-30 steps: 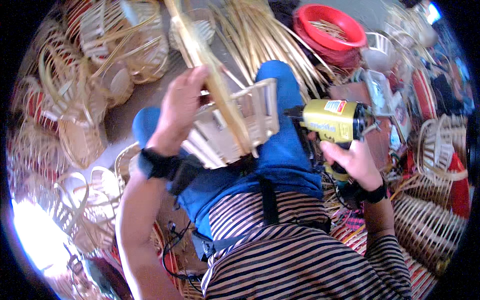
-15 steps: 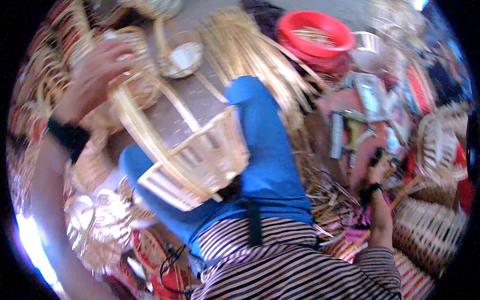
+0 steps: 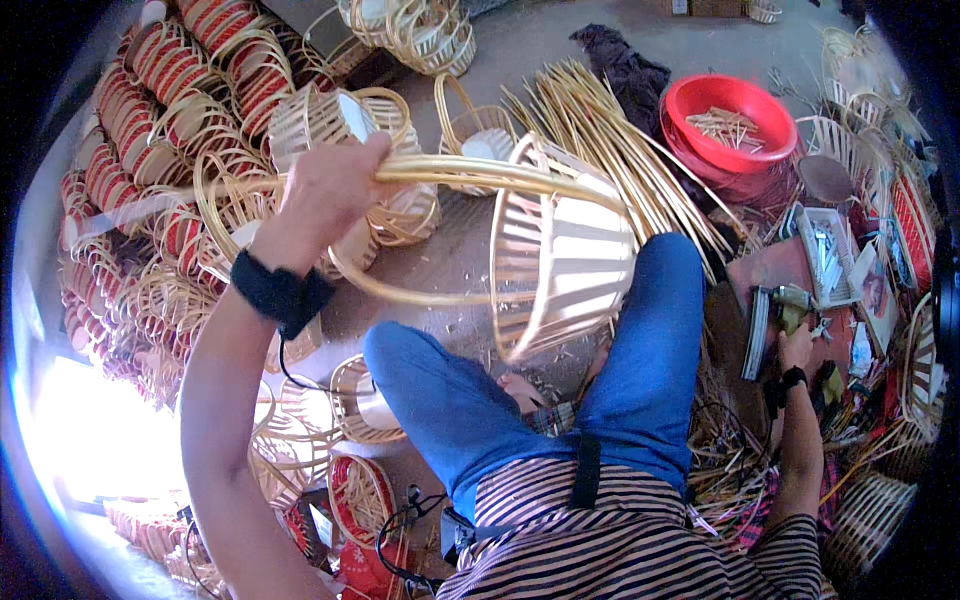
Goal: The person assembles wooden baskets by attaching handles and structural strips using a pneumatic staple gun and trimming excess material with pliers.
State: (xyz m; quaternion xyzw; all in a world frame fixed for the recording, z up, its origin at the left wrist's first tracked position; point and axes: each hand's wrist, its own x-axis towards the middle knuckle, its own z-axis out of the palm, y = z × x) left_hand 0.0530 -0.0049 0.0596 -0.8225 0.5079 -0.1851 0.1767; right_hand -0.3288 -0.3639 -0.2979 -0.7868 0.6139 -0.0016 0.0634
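Note:
My left hand [image 3: 335,185] is raised to the left, closed around pale bent cane strips that form the handle of a slatted basket [image 3: 590,255]. The basket hangs tilted on its side in front of my right knee, its rim toward the left. Its light slats and bent hoop show clearly. Far over on the right, my right hand [image 3: 797,350] is closed around the handle of a staple gun [image 3: 793,298] with a long grey magazine. That tool is over a reddish-brown board [image 3: 775,262].
Stacked red-banded baskets [image 3: 180,130] fill the left. A bundle of cane sticks [image 3: 610,130] lies ahead, beside a red basin [image 3: 690,95] with short sticks in it. A white tray [image 3: 828,255] of small metal strips stands at the right. Cane scraps lie by my right leg.
The basket has lifted off my lap and swung over to the right, its handle now nearly level. My view has shifted. My right hand now shows clearly on the staple gun, blurred before.

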